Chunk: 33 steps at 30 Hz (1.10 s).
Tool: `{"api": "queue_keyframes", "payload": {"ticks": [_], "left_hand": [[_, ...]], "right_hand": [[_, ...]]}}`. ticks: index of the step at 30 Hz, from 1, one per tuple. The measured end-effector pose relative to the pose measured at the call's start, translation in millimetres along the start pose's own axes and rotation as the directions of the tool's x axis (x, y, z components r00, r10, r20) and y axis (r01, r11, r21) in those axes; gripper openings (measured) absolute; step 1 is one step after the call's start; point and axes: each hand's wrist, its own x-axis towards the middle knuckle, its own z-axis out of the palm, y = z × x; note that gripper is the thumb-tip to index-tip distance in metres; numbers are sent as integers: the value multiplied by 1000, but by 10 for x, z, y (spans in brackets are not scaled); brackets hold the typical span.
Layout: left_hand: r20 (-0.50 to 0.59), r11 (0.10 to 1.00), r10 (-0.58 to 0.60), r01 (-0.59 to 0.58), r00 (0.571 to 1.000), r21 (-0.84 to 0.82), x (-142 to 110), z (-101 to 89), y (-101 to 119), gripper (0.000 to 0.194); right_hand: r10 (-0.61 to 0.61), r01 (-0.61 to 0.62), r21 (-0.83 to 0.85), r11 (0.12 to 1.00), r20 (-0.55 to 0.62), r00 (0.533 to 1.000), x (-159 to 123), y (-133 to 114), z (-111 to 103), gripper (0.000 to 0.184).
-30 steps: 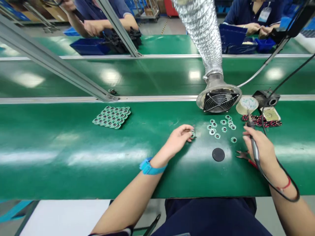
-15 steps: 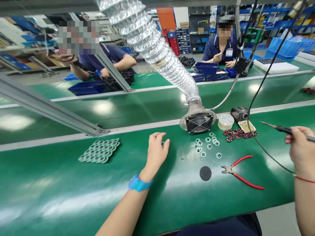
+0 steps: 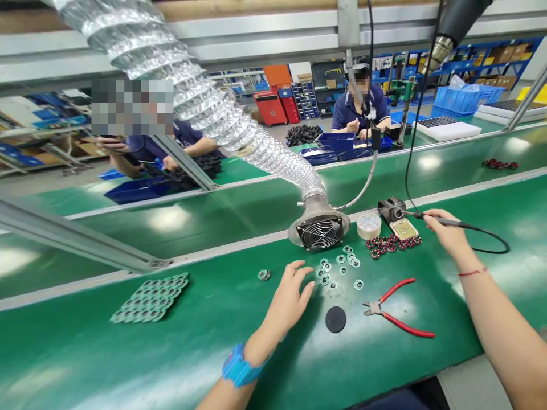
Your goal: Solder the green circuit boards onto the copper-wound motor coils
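Note:
My left hand (image 3: 291,297) hovers over the green bench with its fingers apart and nothing in them. Its fingertips are close to several loose round circuit boards (image 3: 342,270). A single round board (image 3: 264,275) lies to the left of this hand. My right hand (image 3: 447,232) is closed around the handle of a soldering iron (image 3: 453,222). The iron's tip end is at the black iron holder (image 3: 391,209); whether it is inside I cannot tell. Below the loose boards lie a black disc (image 3: 335,319) and red-handled side cutters (image 3: 399,313), jaws apart.
A panel of joined boards (image 3: 150,298) lies at the left. The fume fan (image 3: 320,232) hangs from a silver duct (image 3: 252,131). Beside it are a round pale tub (image 3: 368,226), a sponge tray (image 3: 404,229) and red-black coils (image 3: 387,245). Two people work across the bench.
My left hand has moved right, leaving the single round board on the bench. My right hand has brought the soldering iron leftward to the holder. The camera view has tilted up.

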Motion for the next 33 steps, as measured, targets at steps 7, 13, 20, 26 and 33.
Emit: {"api": "queue_keyframes", "payload": {"ticks": [7,13,20,26,33], "left_hand": [[229,966,240,-255,943,40,152,259,335,33],[262,943,323,-333,909,-5,524,514,639,49],[181,933,345,-357,921,37,1003,993,1060,58],[155,922,370,-383,916,62,1046,1130,1072,54],[159,882,449,-464,879,77,1099,1189,1083,60]], "right_hand": [[94,-114,56,992,275,957,-149,18,427,38],[32,4,-149,989,239,971,-429,151,122,52],[-191,275,-494,825,214,958,-465,373,259,82],[-232,378,-608,698,308,923,-699,376,449,57],[-306,542,-563,624,462,832,-600,254,651,45]]}}
